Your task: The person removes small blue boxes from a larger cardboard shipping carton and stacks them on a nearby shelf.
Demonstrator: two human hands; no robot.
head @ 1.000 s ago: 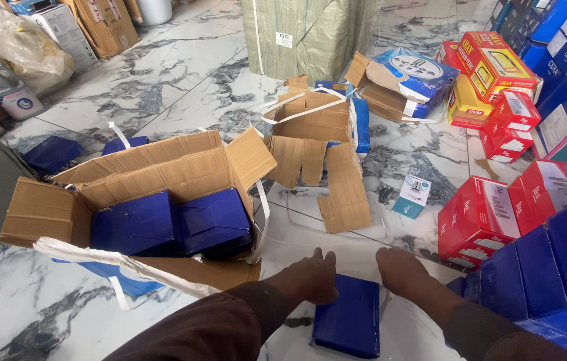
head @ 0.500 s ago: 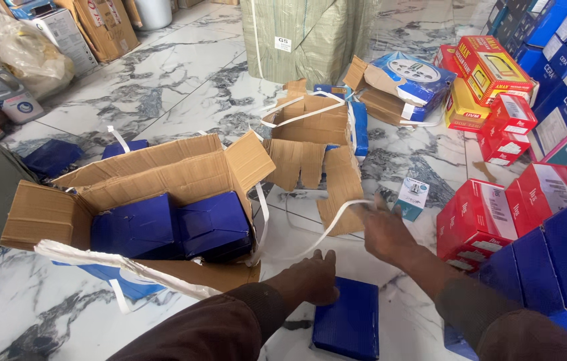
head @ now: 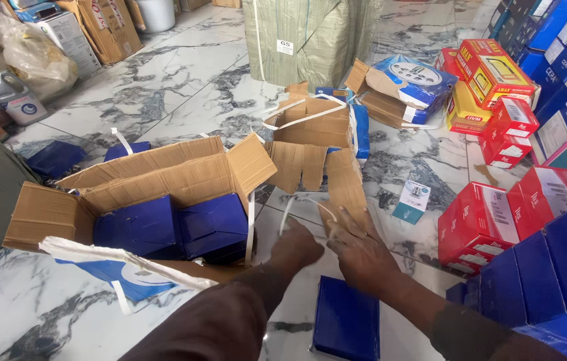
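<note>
A thin white plastic strap (head: 288, 212) arcs up from the marble floor (head: 163, 100), pinched between both hands, near a flattened cardboard flap. Just below the hands, a small dark-blue box (head: 348, 325) lies flat on the floor, its long side running toward the floor's near edge.

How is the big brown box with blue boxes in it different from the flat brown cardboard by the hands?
The big open carton keeps its box shape and holds dark blue boxes; the flattened cardboard lies spread on the floor, holding nothing. The carton sits left of the left hand; the right hand touches the flattened piece. Both are brown corrugated cardboard.
</note>
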